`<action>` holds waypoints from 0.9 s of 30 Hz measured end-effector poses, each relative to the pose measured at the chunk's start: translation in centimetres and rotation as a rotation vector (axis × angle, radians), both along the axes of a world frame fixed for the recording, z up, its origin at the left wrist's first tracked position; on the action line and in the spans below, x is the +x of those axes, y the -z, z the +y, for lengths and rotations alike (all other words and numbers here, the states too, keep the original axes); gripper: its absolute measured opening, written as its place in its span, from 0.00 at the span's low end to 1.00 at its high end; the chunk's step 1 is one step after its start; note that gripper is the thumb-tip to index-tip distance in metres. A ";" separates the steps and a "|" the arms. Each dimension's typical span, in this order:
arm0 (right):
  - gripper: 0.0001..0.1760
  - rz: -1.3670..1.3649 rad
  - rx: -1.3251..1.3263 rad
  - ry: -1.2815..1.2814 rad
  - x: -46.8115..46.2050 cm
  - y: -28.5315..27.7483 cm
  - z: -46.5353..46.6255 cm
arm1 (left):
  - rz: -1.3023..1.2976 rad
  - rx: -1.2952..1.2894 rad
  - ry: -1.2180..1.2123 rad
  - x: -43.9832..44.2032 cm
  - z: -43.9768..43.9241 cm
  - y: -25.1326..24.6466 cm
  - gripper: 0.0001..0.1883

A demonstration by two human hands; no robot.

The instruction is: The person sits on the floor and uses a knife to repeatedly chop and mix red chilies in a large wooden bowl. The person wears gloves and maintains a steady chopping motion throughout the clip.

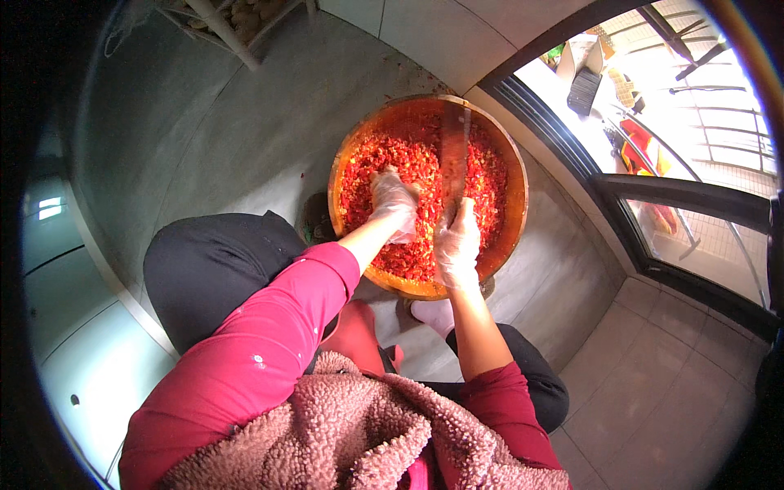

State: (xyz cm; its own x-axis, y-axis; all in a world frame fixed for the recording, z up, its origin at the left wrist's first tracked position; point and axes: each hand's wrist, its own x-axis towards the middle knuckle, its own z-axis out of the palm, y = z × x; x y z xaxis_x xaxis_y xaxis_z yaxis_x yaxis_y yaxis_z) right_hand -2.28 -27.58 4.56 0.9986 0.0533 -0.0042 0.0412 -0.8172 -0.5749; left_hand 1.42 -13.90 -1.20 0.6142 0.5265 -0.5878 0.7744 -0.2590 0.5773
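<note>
A round wooden tub point(519, 177) stands on the floor before me, filled with chopped red chili peppers point(392, 260) flecked with pale yellow bits. My left hand point(392, 199), in a clear plastic glove, touches the peppers on the tub's left side. Its fingertips are partly hidden, so whether it holds any is unclear. In my right hand point(458, 245), gloved the same way, is a broad-bladed knife point(455, 147). Its blurred blade extends over the peppers towards the far rim; my fingers hide the handle.
Dark-framed glass doors point(686, 245) stand at the right. A white wall point(441, 30) runs behind the tub, with red scraps on the floor point(202, 135) beside it. A metal rack point(226, 30) is at upper left, pale cabinets point(104, 355) at left. My knees flank the tub's near side.
</note>
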 end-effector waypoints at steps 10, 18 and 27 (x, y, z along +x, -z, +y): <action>0.08 0.010 -0.023 0.066 0.2 0.0 -0.2 | -0.159 0.153 0.047 1.7 1.3 -3.1 0.20; 0.07 0.187 -0.074 -0.074 0.1 -1.2 0.4 | -0.058 -0.023 -0.056 3.6 6.6 2.5 0.12; 0.10 0.179 -0.116 -0.023 1.3 -0.5 -1.0 | 0.038 0.121 0.500 5.0 3.1 -1.2 0.19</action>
State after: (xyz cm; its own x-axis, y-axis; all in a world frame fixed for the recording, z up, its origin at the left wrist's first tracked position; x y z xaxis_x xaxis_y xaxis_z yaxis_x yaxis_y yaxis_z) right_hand -1.00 -28.56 5.11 0.9799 0.0651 -0.1884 -0.0334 -0.8782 -0.4770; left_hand 6.40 -10.77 -0.01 0.7875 0.2398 -0.5678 0.5589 -0.6663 0.4937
